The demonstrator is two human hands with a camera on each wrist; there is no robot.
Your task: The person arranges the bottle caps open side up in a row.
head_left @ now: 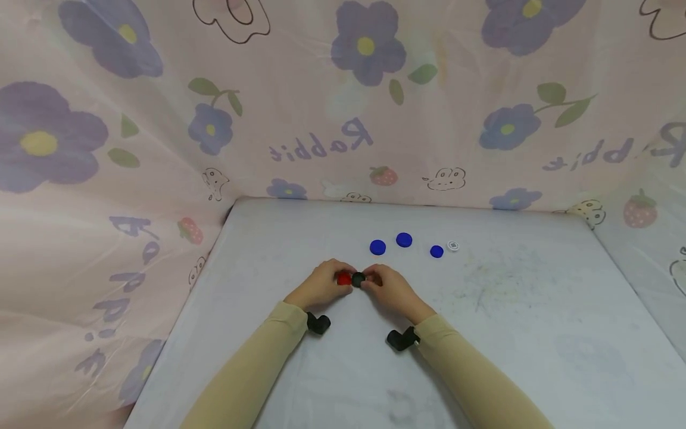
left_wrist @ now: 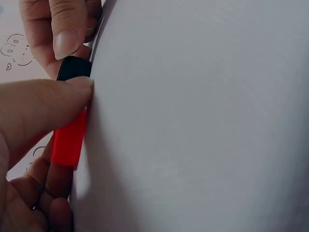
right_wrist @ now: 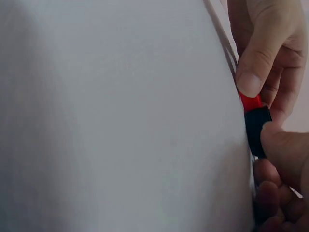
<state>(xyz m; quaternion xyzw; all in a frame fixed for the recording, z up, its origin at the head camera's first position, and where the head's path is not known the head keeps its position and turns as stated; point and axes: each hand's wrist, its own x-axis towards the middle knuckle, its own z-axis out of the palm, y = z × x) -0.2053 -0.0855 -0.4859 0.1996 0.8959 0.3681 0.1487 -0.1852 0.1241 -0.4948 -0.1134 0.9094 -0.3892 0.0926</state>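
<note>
The left hand (head_left: 320,285) pinched a red cap (head_left: 343,278) and the right hand (head_left: 389,287) pinched a black cap (head_left: 358,279), edges touching, on the white table (head_left: 536,310) just before 3 blue caps (head_left: 404,240).

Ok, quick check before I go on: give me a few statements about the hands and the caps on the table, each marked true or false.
1. The left hand holds a red cap. True.
2. The right hand holds a yellow cap. False: it holds a black cap.
3. The red and black caps meet side by side. True.
4. Five blue caps lie beyond the hands. False: three blue caps lie there.
5. A small white cap lies beside the rightmost blue one. True.
</note>
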